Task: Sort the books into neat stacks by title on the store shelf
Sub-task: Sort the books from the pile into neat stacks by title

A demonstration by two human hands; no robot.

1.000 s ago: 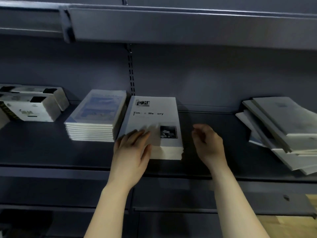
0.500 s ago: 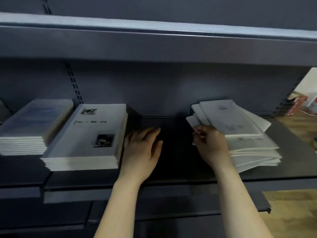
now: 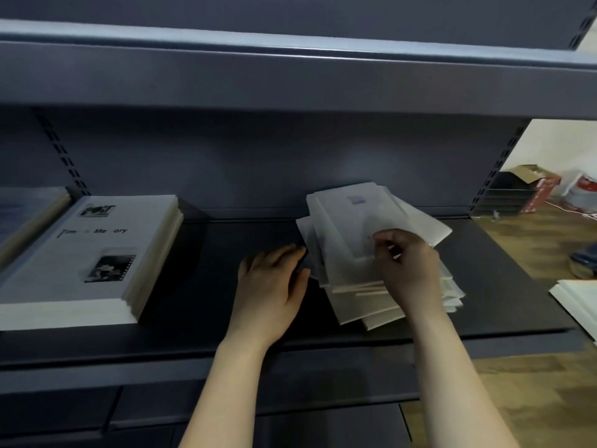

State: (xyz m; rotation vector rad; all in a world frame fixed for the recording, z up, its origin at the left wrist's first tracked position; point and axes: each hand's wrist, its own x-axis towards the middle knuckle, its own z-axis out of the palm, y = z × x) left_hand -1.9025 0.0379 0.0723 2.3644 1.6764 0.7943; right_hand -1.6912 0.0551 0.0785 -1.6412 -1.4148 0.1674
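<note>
Both hands have left the squared stack (image 3: 97,247) for the splayed pile (image 3: 358,305) at three o'clock, so sorting it comes next. The right hand (image 3: 408,266) seemingly pinches its top book (image 3: 353,218); the left hand (image 3: 274,286) lies flat, fingers straight.

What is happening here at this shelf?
A person is sorting books on a dark shelf. The right hand pinches the top book of a messy pile, while the left hand lies flat on the shelf just beside that pile. At the left, a neat stack is already squared up.
</note>
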